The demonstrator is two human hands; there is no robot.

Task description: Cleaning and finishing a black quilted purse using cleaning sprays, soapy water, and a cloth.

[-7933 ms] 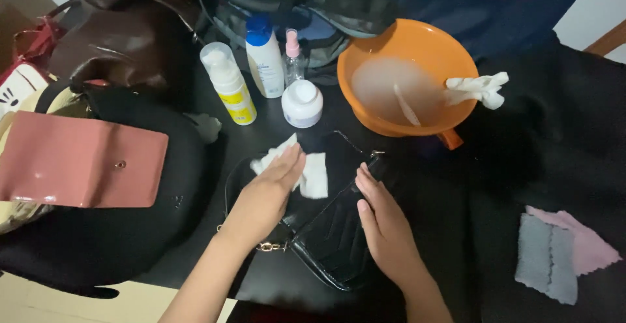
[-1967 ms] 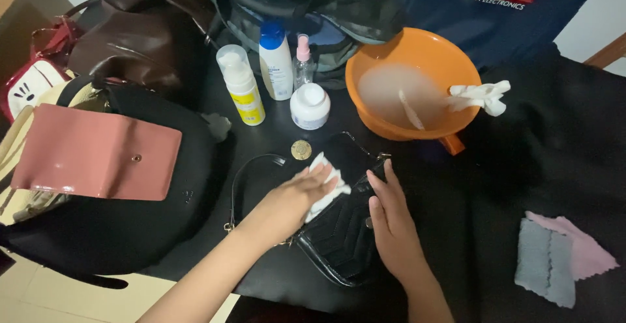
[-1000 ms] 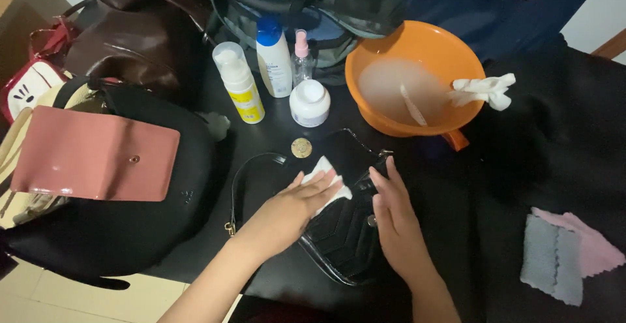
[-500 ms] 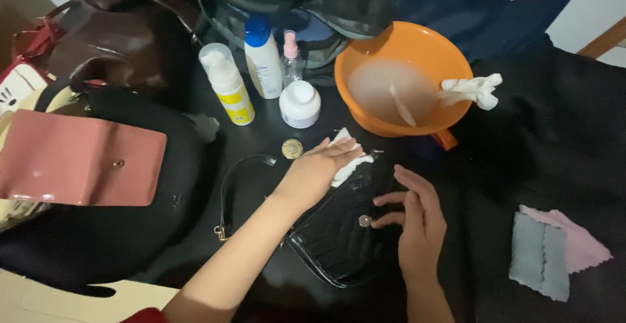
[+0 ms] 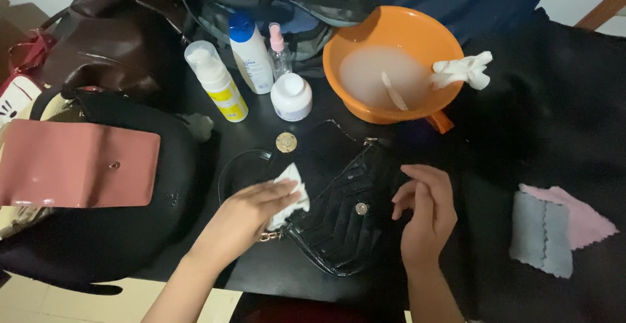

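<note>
The left hand point(image 5: 251, 215) lies palm down, fingers stretched flat and pressing. The right hand point(image 5: 424, 212) hovers loosely curled, its forearm reaching up from below

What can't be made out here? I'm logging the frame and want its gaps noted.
Head view:
- Black purse: its left end lies under the left hand and white wipe.
- Orange basin: cloudy water hides the bottom.
- Bottles: labels too small to tell.
- Right hand: palm side hidden.
</note>
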